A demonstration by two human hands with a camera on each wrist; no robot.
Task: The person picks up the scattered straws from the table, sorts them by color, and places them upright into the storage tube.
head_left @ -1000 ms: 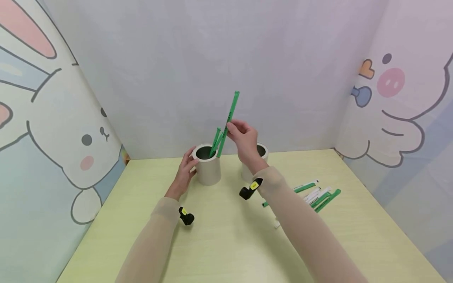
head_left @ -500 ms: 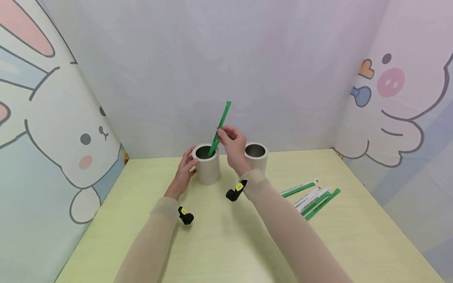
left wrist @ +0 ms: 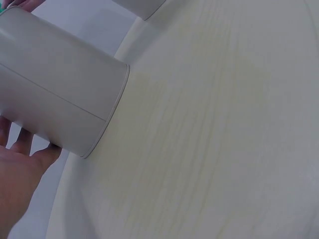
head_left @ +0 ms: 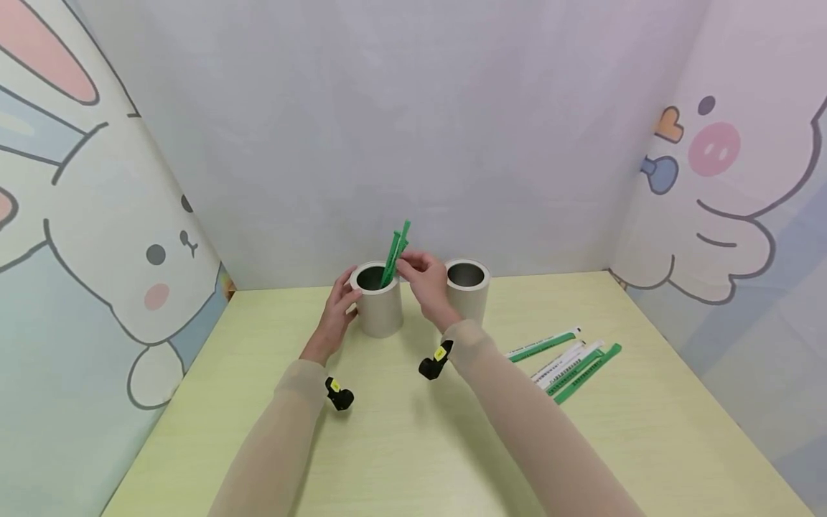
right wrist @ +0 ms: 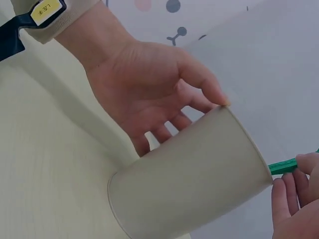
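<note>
In the head view my left hand [head_left: 337,309] holds the left side of a pale, round holder [head_left: 380,316], its thumb by the rim. The right wrist view shows that hand's thumb at the rim and its fingers along the wall. Several green wrapped straws [head_left: 391,260] with dark print lean upright in this holder, against the right side of its mouth. My right hand [head_left: 428,283] is at that rim and pinches a green straw [right wrist: 283,167] between thumb and fingers. The straws' lower ends are hidden inside the holder.
A second pale holder [head_left: 468,298] stands just right of the first, partly behind my right hand. Several green and white wrapped straws [head_left: 584,373] lie on the table [head_left: 388,445] at the right, partly hidden by my right forearm. A pale curtain [head_left: 413,129] hangs behind.
My right hand has moved left and down, lowering the green straw from above the left holder into it. My left hand has stayed on the holder.
</note>
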